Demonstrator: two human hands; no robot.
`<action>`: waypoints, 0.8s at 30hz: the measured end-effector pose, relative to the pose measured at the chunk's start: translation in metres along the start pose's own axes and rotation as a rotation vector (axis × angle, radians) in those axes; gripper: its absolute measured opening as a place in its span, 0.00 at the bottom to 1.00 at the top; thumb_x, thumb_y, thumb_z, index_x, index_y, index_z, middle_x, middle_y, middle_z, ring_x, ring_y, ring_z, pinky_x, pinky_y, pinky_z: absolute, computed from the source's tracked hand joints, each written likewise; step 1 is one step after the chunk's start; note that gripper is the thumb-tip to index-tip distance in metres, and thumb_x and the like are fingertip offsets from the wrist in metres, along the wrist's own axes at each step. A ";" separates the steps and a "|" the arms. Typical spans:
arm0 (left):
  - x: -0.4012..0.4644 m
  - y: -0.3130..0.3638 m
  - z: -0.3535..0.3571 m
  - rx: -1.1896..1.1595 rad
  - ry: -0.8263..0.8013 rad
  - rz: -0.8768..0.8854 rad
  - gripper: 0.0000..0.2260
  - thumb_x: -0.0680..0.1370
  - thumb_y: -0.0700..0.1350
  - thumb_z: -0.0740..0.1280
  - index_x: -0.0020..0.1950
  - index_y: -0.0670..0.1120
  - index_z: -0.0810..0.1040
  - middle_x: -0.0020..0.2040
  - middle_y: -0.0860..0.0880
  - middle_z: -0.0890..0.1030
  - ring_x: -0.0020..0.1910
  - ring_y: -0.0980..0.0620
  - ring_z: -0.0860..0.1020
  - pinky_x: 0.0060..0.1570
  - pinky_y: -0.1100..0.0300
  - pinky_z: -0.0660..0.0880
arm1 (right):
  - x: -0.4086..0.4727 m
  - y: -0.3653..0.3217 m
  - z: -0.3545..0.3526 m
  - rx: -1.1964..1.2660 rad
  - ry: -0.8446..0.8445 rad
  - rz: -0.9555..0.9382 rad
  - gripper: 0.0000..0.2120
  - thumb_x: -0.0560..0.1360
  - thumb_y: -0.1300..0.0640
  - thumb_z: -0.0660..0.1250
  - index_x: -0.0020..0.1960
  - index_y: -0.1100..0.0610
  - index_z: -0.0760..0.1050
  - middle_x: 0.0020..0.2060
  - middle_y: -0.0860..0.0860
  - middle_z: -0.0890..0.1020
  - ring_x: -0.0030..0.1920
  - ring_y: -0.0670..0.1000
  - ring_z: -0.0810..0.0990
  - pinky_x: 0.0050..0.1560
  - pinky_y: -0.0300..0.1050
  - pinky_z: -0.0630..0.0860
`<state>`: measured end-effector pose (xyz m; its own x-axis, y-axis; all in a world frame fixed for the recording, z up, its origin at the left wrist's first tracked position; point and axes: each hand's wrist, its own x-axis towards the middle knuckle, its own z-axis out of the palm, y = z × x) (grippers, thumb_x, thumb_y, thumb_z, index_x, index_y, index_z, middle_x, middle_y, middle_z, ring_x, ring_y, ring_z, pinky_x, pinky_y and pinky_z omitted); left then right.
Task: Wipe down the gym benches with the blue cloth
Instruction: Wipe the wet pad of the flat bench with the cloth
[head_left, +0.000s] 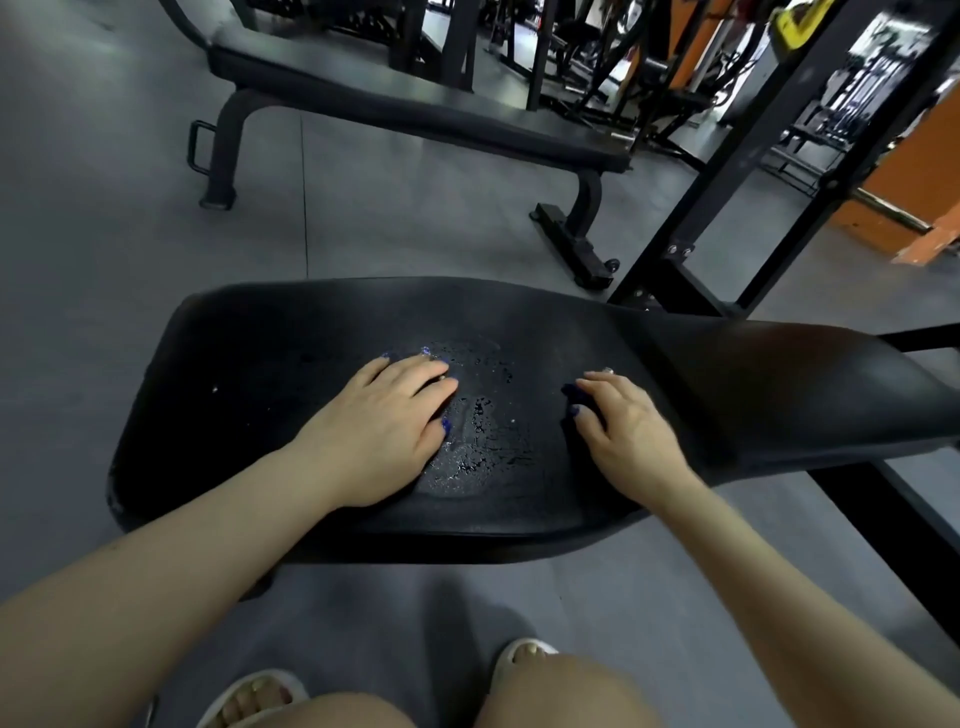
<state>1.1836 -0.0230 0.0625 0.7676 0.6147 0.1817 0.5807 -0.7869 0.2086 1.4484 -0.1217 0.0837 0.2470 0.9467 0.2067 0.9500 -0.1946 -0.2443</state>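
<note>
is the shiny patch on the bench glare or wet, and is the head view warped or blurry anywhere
Head view: the patch between the left hand and right hand looks like beaded wet film catching light. Wide-angle distortion bows the near bench. The orange equipment at right is smeared; the light is dim.

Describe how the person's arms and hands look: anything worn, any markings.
Both forearms are bare, with no sleeves, watch or bracelet in view. The left hand and right hand have dark blue painted fingernails. No gloves. Whether the right hand wears a ring cannot be told.
</note>
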 end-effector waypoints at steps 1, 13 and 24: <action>0.000 -0.001 -0.001 -0.014 -0.006 -0.001 0.33 0.75 0.59 0.40 0.75 0.49 0.64 0.76 0.51 0.62 0.77 0.52 0.56 0.76 0.50 0.52 | -0.004 -0.015 0.005 -0.007 0.020 -0.004 0.18 0.80 0.53 0.61 0.66 0.61 0.75 0.66 0.55 0.75 0.70 0.56 0.68 0.70 0.38 0.57; -0.057 -0.027 -0.019 -0.020 0.017 -0.021 0.30 0.77 0.62 0.45 0.75 0.50 0.66 0.75 0.54 0.64 0.76 0.57 0.56 0.75 0.53 0.50 | -0.051 -0.031 -0.012 0.086 -0.101 -0.272 0.23 0.79 0.46 0.56 0.67 0.57 0.74 0.72 0.49 0.69 0.73 0.46 0.62 0.74 0.50 0.62; -0.056 -0.027 -0.011 0.009 0.044 0.004 0.26 0.80 0.57 0.48 0.73 0.48 0.68 0.74 0.51 0.66 0.76 0.52 0.60 0.74 0.47 0.57 | 0.054 -0.051 0.026 0.061 -0.163 -0.346 0.19 0.81 0.53 0.60 0.69 0.58 0.72 0.70 0.51 0.72 0.75 0.50 0.62 0.76 0.55 0.57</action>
<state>1.1219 -0.0359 0.0572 0.7575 0.6130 0.2245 0.5801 -0.7898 0.1992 1.4082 -0.0538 0.0823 -0.1239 0.9831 0.1351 0.9575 0.1542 -0.2438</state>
